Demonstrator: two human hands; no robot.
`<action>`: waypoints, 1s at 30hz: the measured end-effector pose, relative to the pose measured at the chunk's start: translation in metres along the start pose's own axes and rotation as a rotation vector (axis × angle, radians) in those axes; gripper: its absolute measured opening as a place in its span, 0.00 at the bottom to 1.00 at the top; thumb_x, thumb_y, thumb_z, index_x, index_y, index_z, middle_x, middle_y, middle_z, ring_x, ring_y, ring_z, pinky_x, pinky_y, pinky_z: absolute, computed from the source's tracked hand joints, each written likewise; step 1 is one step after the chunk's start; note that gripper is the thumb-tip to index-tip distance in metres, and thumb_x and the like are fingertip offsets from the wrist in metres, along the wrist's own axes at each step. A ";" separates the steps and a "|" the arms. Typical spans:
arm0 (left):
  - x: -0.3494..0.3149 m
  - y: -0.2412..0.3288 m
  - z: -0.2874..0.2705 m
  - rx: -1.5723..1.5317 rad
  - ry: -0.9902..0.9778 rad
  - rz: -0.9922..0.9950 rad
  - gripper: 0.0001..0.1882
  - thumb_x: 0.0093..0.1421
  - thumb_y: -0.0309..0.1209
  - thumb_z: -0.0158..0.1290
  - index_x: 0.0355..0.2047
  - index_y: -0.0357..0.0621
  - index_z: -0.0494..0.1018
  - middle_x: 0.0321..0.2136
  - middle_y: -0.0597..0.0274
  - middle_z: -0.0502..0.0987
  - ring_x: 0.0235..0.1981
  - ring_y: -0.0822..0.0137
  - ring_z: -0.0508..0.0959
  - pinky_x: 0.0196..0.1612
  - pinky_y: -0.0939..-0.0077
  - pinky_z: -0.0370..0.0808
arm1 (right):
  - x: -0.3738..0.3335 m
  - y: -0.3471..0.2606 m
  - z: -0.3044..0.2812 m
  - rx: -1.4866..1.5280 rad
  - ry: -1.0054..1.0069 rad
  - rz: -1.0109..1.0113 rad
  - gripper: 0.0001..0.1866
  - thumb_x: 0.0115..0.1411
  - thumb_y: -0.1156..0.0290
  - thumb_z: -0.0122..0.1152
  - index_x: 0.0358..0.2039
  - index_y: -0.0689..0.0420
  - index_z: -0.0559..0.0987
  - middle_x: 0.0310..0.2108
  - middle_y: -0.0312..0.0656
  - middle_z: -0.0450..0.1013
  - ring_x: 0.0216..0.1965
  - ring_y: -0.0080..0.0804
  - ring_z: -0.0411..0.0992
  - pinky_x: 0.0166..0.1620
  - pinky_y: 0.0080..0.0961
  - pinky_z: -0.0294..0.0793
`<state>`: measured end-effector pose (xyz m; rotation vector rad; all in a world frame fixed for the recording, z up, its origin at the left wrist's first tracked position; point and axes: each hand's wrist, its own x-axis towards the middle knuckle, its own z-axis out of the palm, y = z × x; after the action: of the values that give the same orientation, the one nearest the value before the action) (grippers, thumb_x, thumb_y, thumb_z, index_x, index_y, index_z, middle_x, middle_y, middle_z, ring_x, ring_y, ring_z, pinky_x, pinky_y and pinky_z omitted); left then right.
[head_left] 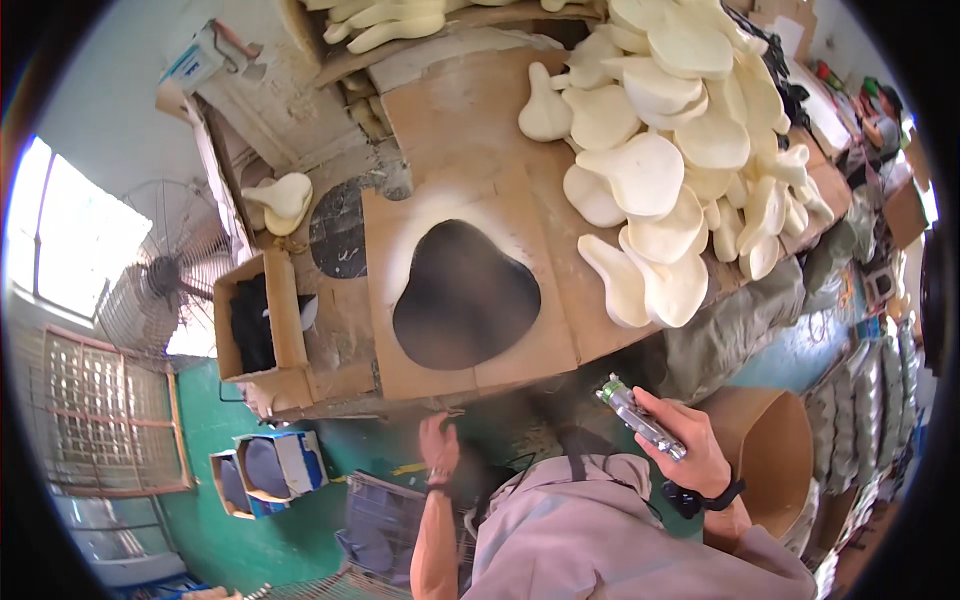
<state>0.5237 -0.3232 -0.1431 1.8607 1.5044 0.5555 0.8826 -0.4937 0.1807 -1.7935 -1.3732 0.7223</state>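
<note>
Spray gun (pixel 640 415): gripped in the right hand (pixel 688 440), 4 o'clock from the black panel (pixel 466 297); maintain even stand-off, smooth strokes. Left hand (pixel 439 442): 6 o'clock, near the table (pixel 340 335); from here I cannot tell its grip.

The brown cardboard-covered workbench (pixel 450 110) supported a flat brown cardboard sheet (pixel 548 340), on which a black rounded-triangular piece (pixel 465 300) lay. Cream pear-shaped pads (pixel 635 175) were heaped at right; an open brown cardboard box (pixel 288 315) stood at left.
</note>
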 end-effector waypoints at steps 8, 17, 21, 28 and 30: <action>0.114 0.038 0.042 0.327 -0.108 0.245 0.14 0.48 0.22 0.56 0.37 0.48 0.78 0.55 0.49 0.71 0.57 0.44 0.69 0.58 0.56 0.69 | -0.009 -0.003 0.005 0.047 0.077 -0.037 0.40 0.42 0.88 0.59 0.61 0.59 0.71 0.42 0.53 0.77 0.38 0.52 0.76 0.43 0.34 0.76; 0.077 0.003 0.027 0.086 -0.200 0.001 0.08 0.55 0.28 0.57 0.36 0.46 0.80 0.43 0.52 0.80 0.44 0.53 0.80 0.48 0.63 0.77 | -0.001 -0.013 0.014 0.099 -0.058 -0.115 0.39 0.44 0.84 0.62 0.61 0.58 0.72 0.42 0.52 0.77 0.37 0.50 0.77 0.43 0.34 0.77; 0.012 -0.052 0.011 0.010 -0.219 -0.114 0.09 0.59 0.34 0.59 0.38 0.47 0.81 0.32 0.53 0.83 0.35 0.57 0.84 0.41 0.67 0.79 | -0.004 -0.014 0.014 0.072 -0.160 -0.164 0.39 0.43 0.84 0.63 0.61 0.57 0.72 0.42 0.50 0.78 0.37 0.49 0.77 0.42 0.33 0.77; -0.130 -0.233 -0.003 0.112 -0.450 -0.463 0.18 0.55 0.40 0.59 0.43 0.47 0.82 0.38 0.49 0.83 0.44 0.55 0.83 0.47 0.64 0.78 | -0.012 -0.012 0.008 0.058 -0.255 -0.095 0.37 0.44 0.83 0.64 0.60 0.58 0.73 0.39 0.48 0.78 0.36 0.49 0.77 0.41 0.35 0.77; -0.156 -0.251 0.008 0.018 -0.545 -0.392 0.22 0.54 0.44 0.60 0.46 0.45 0.80 0.42 0.49 0.82 0.47 0.55 0.81 0.50 0.63 0.76 | -0.021 -0.014 0.004 0.045 -0.175 -0.062 0.35 0.46 0.82 0.66 0.58 0.60 0.74 0.38 0.48 0.78 0.35 0.48 0.77 0.41 0.34 0.77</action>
<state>0.3203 -0.4481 -0.3176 1.5014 1.4329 -0.1433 0.8664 -0.5114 0.1904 -1.6772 -1.5078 0.8867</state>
